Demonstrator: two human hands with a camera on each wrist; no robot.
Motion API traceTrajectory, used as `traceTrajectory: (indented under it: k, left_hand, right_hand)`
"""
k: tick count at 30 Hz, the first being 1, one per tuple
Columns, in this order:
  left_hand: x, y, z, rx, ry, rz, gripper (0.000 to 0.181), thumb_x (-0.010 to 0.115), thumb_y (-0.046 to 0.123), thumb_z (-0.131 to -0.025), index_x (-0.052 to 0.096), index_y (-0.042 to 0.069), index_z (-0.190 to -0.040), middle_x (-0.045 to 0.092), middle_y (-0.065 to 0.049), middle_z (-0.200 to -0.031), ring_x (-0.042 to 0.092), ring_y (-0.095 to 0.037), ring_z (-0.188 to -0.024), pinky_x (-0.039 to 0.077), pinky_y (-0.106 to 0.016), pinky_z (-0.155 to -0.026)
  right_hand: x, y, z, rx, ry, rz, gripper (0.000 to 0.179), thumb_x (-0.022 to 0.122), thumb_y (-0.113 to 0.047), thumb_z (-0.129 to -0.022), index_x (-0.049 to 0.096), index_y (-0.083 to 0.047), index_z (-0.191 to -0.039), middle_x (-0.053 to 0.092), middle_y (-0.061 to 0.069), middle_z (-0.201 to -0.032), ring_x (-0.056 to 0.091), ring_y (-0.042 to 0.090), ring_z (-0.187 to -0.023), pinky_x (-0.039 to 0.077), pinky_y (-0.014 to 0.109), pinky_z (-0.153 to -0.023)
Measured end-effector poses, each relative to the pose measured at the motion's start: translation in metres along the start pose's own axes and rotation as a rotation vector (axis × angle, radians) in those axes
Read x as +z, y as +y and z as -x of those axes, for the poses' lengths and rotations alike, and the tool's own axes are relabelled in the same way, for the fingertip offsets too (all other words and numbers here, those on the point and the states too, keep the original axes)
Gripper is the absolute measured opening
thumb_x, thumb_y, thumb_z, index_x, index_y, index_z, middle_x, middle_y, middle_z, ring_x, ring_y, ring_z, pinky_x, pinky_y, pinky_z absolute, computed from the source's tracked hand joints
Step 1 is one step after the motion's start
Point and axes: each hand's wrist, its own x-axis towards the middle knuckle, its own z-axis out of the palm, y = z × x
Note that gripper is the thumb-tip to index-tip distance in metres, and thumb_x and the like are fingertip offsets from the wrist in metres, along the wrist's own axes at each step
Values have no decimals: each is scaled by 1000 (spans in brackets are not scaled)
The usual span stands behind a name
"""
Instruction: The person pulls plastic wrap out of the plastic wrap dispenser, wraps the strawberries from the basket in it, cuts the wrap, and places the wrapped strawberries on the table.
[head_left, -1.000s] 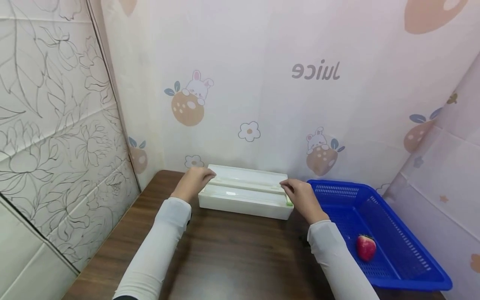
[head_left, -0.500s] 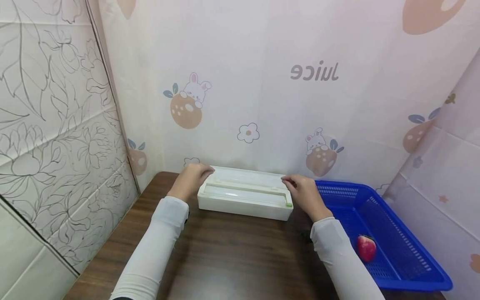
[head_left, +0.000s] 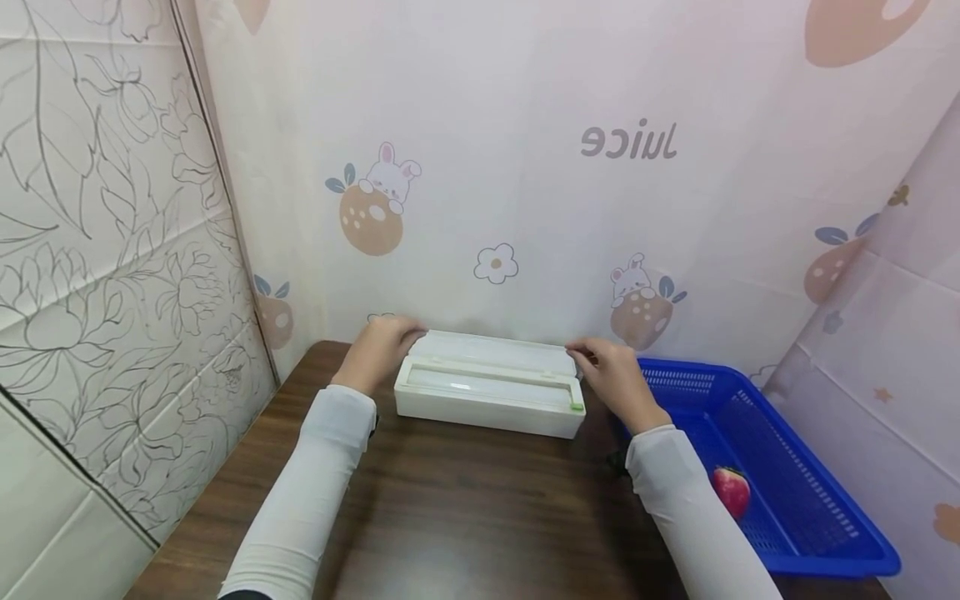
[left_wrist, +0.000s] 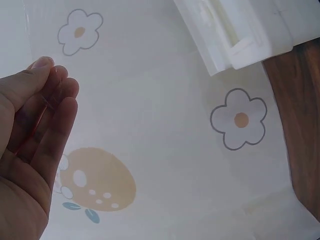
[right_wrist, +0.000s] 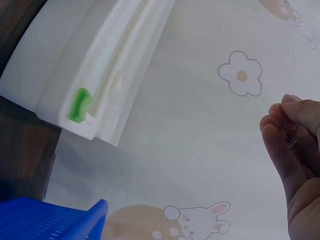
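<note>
Pinching clear film (right_wrist: 293, 142), left grip (head_left: 378, 350) and right grip (head_left: 613, 375) flank the back of the box (head_left: 487, 418) between them, arms (head_left: 300, 500) outstretched. Wrist views show creased film, unclear in the head view, which alone shows fruit (head_left: 731, 492) in the basket (head_left: 806, 467) beside the right grip.

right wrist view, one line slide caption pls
Right hand pinching what looks like clear film; at frame left, a blue basket and a white box with a green tab.
</note>
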Motion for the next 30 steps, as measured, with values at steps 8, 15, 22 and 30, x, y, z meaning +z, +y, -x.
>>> traceTrajectory:
  k: [8,15,22,30]
  left_hand:
    - [-11,6,-4,10,23,16,15,61,17,-90,72,11,-98,72,-4,-95,64,-16,-87,55,-38,-79]
    - [-16,9,-6,26,30,12,16,61,17,-90,72,10,-99,72,-4,-96,64,-16,-89,55,-38,-81]
    - [-21,10,-9,58,54,-1,15,62,16,-89,72,10,-98,72,-4,-96,63,-16,-90,55,-37,-82]
    - [-31,16,-10,69,70,-12,16,62,18,-90,72,11,-100,72,-4,-96,64,-15,-89,55,-36,-80]
  right_hand:
    - [-9,-4,-5,9,7,-5,12,66,-8,-85,71,-7,-96,72,8,-86,63,15,-75,58,41,-65]
    - [-16,-4,-6,-17,6,-3,11,65,-8,-86,71,-7,-95,71,8,-88,63,14,-76,59,39,-65]
    - [-21,-5,-10,-19,26,-4,11,66,-10,-85,71,-9,-95,71,7,-87,63,12,-77,59,39,-66]
    - [-29,-11,-12,-27,52,-5,12,66,-12,-86,71,-9,-96,71,6,-88,62,12,-78,59,38,-67]
